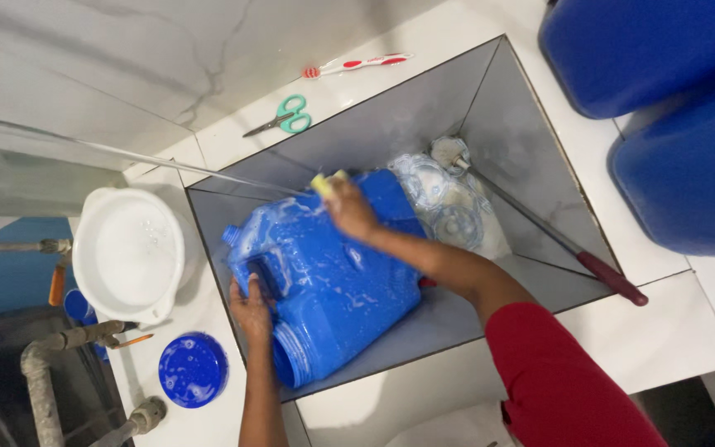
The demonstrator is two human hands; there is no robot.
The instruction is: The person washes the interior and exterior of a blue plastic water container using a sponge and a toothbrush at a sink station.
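A big blue plastic jerrycan (333,281), covered in soapy foam, lies on its side in a grey square sink (506,124). My left hand (250,308) grips it by the handle near its wide threaded mouth. My right hand (347,207) presses a yellow sponge (324,182) against the can's upper side. A thin stream of water (167,161) runs in from the left and lands near the sponge.
Clear plastic items (448,207) and a long brush with a dark red handle (539,228) lie in the sink behind the can. A white basin (130,252), a blue lid (194,368), green scissors (283,117) and a toothbrush (357,64) sit on the white counter. Blue containers (664,99) stand at right.
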